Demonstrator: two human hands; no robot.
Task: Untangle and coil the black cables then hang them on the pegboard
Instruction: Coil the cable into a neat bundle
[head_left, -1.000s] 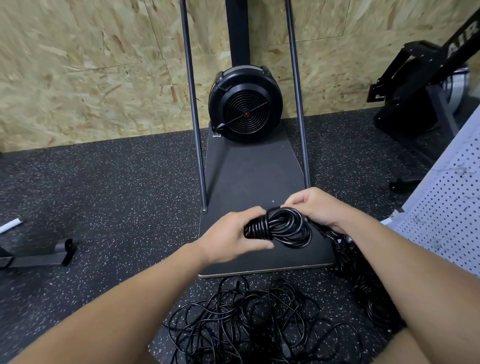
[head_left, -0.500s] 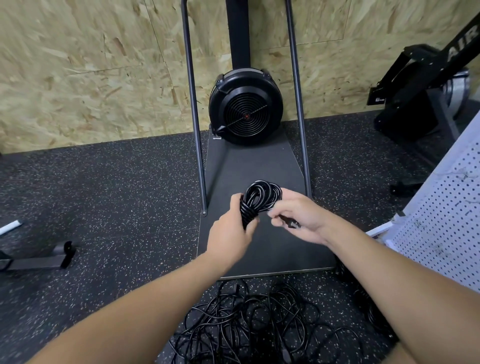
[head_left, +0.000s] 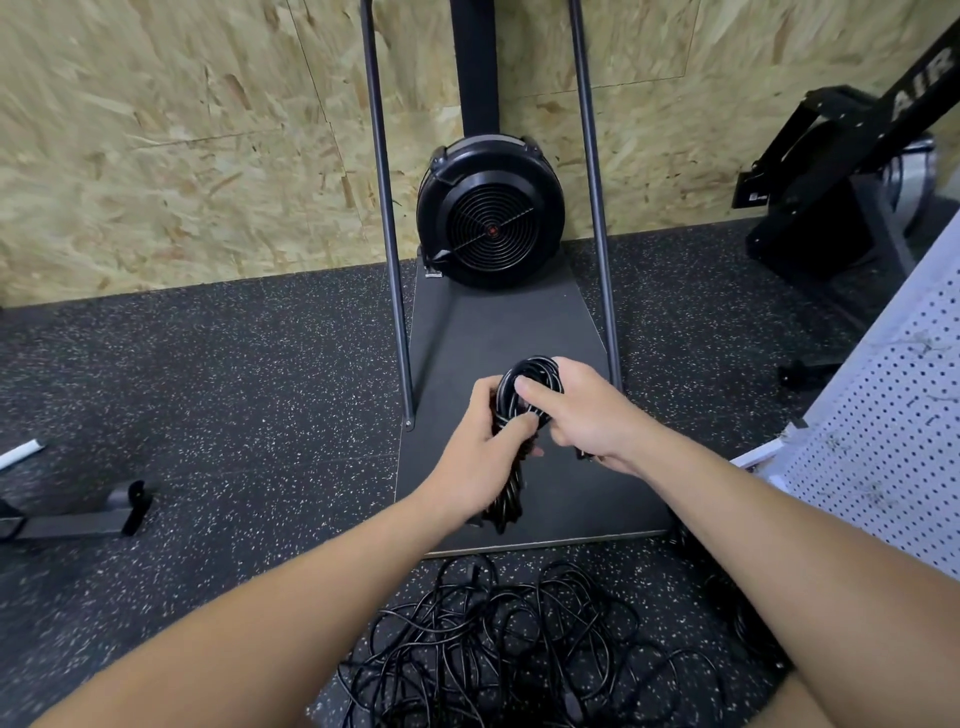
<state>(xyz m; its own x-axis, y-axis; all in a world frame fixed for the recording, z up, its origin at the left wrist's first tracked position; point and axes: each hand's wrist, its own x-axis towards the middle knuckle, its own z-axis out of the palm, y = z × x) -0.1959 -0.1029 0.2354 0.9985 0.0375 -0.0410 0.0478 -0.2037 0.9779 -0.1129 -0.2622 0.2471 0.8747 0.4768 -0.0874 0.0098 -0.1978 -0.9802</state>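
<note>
A coiled black cable (head_left: 524, 379) is held upright between both hands above the grey machine base. My left hand (head_left: 483, 457) grips the coil around its middle, and the coil's lower loops (head_left: 506, 499) hang below that hand. My right hand (head_left: 576, 415) holds the coil's upper right side with the fingers curled round it. A tangled heap of black cables (head_left: 509, 644) lies on the floor below my arms. More black cable (head_left: 727, 603) lies at the right, partly hidden by my right forearm. The white pegboard (head_left: 893, 436) leans at the right edge.
A fan-wheel exercise machine (head_left: 491, 213) with two upright metal rails (head_left: 387, 218) and a flat grey base (head_left: 561, 478) stands ahead against the chipboard wall. Another black machine (head_left: 831, 197) is at the far right. A grey metal foot (head_left: 78, 519) lies on the speckled rubber floor at the left.
The coil has turned from lying flat between my hands to standing upright. My right hand moved from the loose end onto the coil's upper side, and lower loops now hang under my left hand.
</note>
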